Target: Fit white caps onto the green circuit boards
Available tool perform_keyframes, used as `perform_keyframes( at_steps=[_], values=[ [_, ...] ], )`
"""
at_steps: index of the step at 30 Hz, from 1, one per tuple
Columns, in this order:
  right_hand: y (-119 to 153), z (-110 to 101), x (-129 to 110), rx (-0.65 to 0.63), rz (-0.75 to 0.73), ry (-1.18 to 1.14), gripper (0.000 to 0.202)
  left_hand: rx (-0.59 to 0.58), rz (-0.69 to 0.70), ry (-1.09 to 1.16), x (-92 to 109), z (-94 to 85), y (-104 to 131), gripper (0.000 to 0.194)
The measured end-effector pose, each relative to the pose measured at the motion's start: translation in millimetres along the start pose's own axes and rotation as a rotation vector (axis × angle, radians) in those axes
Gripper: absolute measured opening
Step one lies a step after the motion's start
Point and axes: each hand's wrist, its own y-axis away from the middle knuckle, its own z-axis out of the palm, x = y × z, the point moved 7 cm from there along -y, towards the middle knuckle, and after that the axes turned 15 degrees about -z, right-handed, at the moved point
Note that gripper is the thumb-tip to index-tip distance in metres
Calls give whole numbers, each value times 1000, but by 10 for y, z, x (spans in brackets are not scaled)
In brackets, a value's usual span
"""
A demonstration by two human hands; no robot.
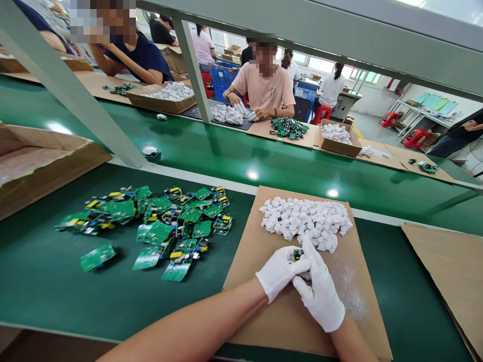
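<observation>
Both the gloved left hand (277,271) and right hand (323,289) are closed around one circuit board (298,255), beside white pieces (305,218) near the cardboard sheet's (271,322) far edge.

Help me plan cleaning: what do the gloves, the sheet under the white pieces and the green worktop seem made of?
Gloves: probably cloth, matte white, softly creased. Sheet: likely cardboard, dull, by its scuffed brown face. Green worktop: perhaps rubber or plastic, satin; its even surface leaves that open.
</observation>
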Motion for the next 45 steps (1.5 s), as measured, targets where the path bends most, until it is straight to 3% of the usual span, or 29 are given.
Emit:
perform_keyframes(
  at_steps=[5, 10, 14, 19, 25, 27, 29, 33, 36, 41, 45],
  values=[
    [59, -78, 202, 164, 245, -227, 62, 32, -94, -52, -1, -23, 37, 33],
    [67, -76, 245, 130, 292, -206, 53, -92, -122, 40, 22, 46, 65, 26],
    [17, -202, 131, 160, 121, -87, 48, -165, -71, 149, 20, 23, 44, 28],
    [-23, -244, 36, 163, -75, 165, 32, -143, -58, 178, -64, -20, 0, 29],
    [-42, -212, -85, 182, -220, 201, 29, -109, -56, -30, -71, 52, 8, 33],
    [-44, -189, -50, 118, -148, 130, 27, -109, -35, -49, -33, 68, 28, 32],
    [-26, -166, 25, 73, -25, -41, 38, -87, -28, -48, 7, 60, 54, 32],
    [40, -149, 163, 145, 171, -328, 62, 9, -42, -74, 51, 2, 96, 37],
    [62, -74, 218, 92, 243, -314, 67, -25, -60, -74, 29, 19, 93, 33],
    [76, -34, 259, 49, 324, -347, 48, -162, -137, 66, -18, 80, 77, 32],
    [78, -33, 236, 26, 334, -344, 53, -162, -107, -4, 31, 95, 97, 26]
  ],
)
